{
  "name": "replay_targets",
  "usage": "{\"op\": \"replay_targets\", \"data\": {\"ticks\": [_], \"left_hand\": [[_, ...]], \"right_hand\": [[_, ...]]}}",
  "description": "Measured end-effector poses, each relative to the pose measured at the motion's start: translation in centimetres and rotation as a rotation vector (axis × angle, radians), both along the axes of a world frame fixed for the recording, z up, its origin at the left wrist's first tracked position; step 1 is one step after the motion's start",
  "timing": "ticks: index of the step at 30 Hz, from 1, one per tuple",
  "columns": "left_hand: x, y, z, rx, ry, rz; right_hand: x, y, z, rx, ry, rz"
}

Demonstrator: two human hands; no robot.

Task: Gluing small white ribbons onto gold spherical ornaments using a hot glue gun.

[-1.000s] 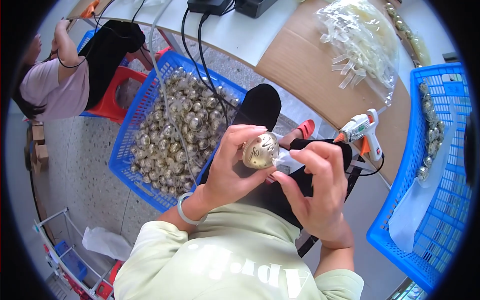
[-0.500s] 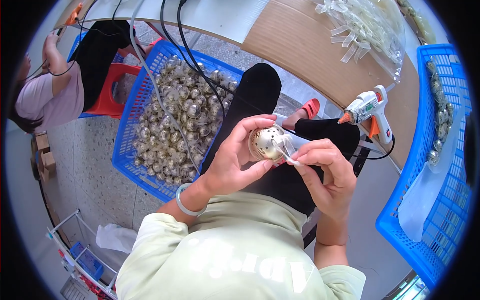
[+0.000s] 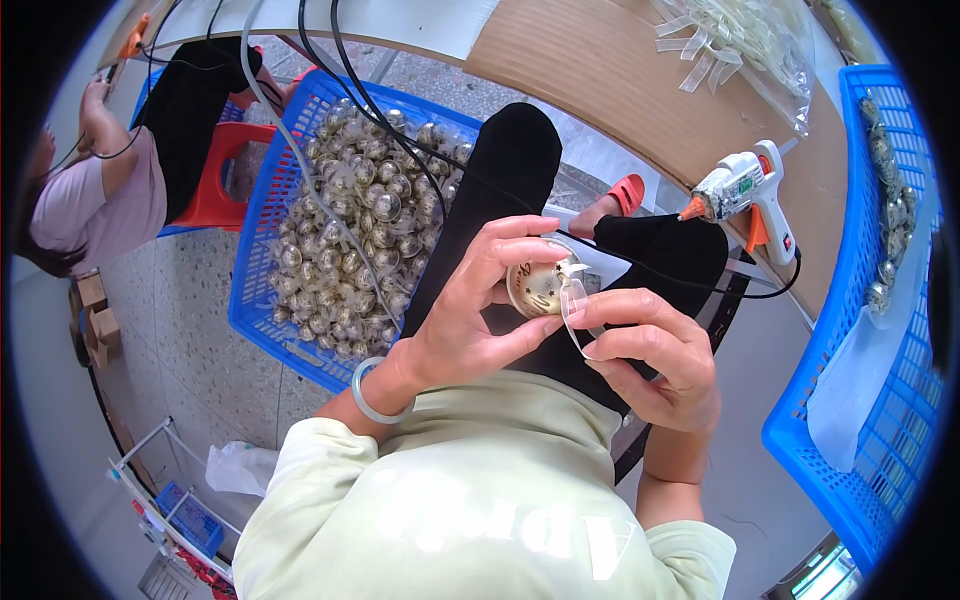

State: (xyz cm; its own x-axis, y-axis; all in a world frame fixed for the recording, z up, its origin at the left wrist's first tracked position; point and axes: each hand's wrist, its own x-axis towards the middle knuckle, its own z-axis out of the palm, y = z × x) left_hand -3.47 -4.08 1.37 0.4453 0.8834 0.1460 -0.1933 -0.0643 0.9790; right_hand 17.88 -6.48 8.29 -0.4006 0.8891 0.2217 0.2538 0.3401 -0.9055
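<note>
A round champagne-gold bauble (image 3: 535, 284) with dark stars and lettering sits in my left hand (image 3: 468, 300), its thumb and fingers curled around it. From the bauble's top comes a sheer white ribbon (image 3: 574, 300), bent in a loop. My right hand (image 3: 655, 352) pinches that ribbon between thumb and fingertips, just right of the bauble. Both hands are above my lap. To the right, a white glue gun (image 3: 742, 196) with an orange nozzle and trigger rests on the cardboard-covered table (image 3: 590, 85).
A blue basket (image 3: 243, 290) on the floor at left is heaped with ribboned baubles (image 3: 370, 210). Another blue basket (image 3: 800, 425) stands at right. Ribbon pieces (image 3: 735, 40) lie in a clear bag. Cables (image 3: 345, 85) hang over the table edge. Another person (image 3: 110, 190) sits at far left.
The bauble has turned in my left hand, so its lettering shows more. My right hand has moved slightly down, and the ribbon now forms a wider loop. The whole view has shifted slightly.
</note>
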Motion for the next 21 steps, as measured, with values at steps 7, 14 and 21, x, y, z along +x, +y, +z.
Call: {"op": "replay_targets", "data": {"ticks": [7,14,21], "left_hand": [[-0.2,0.3,-0.4,0.11,0.102,-0.011],[-0.9,0.4,-0.7,0.056,0.114,-0.114],[-0.6,0.3,-1.1,0.045,0.107,-0.088]], "right_hand": [[0.4,0.1,-0.4,-0.012,0.014,0.054],[1.2,0.0,-0.7,-0.051,0.078,0.004],[1.6,-1.1,-3.6,-0.143,0.253,-0.182]]}}
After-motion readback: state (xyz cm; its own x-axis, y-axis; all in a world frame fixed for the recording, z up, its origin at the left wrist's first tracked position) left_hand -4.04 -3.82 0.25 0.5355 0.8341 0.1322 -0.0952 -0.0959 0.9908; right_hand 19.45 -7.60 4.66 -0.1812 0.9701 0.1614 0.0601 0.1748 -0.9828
